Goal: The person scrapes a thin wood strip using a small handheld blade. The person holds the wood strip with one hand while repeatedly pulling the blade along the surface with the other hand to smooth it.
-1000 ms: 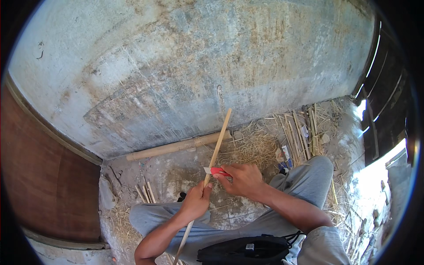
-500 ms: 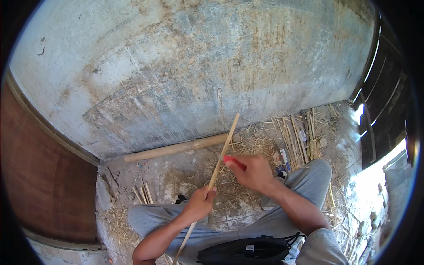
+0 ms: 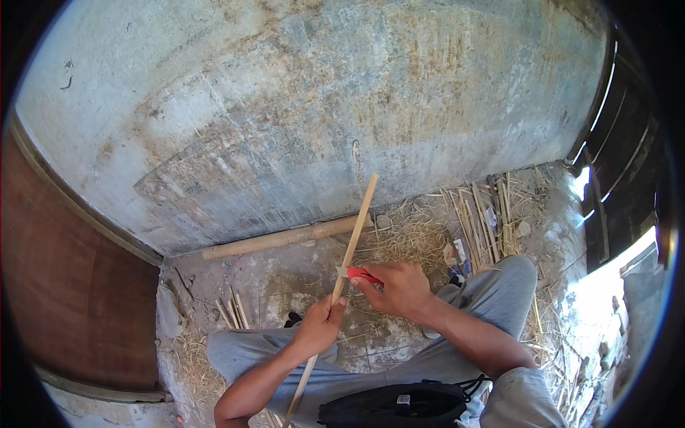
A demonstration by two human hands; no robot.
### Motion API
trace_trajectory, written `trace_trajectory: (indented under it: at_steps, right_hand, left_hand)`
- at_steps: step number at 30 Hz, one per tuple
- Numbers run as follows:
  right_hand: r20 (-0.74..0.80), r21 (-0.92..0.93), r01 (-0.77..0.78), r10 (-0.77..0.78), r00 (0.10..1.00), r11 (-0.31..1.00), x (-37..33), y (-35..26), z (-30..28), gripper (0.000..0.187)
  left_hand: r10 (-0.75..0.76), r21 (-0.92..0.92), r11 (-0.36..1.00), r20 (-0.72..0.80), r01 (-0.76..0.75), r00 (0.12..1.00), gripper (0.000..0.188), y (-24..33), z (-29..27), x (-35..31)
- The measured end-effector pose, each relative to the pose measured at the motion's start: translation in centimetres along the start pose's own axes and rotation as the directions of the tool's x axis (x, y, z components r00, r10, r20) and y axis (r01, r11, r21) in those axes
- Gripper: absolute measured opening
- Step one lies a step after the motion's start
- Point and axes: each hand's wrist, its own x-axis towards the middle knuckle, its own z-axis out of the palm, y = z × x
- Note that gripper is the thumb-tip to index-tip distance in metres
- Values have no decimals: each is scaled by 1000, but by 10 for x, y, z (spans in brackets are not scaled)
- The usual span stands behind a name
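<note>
My left hand (image 3: 320, 324) grips a long thin bamboo strip (image 3: 356, 225) that slants up toward the wall from my lap. My right hand (image 3: 397, 287) holds a red-handled knife (image 3: 359, 273) whose blade rests against the strip just above my left hand. I sit on the ground in grey trousers (image 3: 499, 292), knees spread to either side.
A thick bamboo pole (image 3: 278, 239) lies along the foot of the weathered concrete wall (image 3: 300, 114). Straw and several split strips (image 3: 485, 214) litter the ground at right, a few short strips (image 3: 234, 310) at left. A black bag (image 3: 399, 406) sits in my lap. A brown door (image 3: 64, 285) stands left.
My right hand with the knife slid up the strip and has come back down near my left hand. The strip stays slanted in the left hand.
</note>
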Motion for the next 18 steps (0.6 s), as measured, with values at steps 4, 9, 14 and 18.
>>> trace_trajectory:
  at_steps: [4, 9, 14, 18]
  right_hand:
    - [-20, -37, 19, -20, 1000, 999, 0, 3, 1, 30]
    - [-46, -27, 43, -44, 998, 999, -2, 11, 8, 32]
    - [-57, -43, 31, -33, 998, 999, 0, 10, 9, 33]
    - [-35, -85, 28, -31, 999, 996, 0, 11, 9, 34]
  left_hand:
    - [14, 34, 999, -51, -12, 999, 33, 13, 3, -3]
    - [59, 144, 989, -103, -44, 993, 32, 24, 3, -7]
    - [-5, 174, 985, -96, 22, 995, 33, 29, 2, -8]
    - [51, 192, 981, -138, -24, 989, 34, 20, 3, -7]
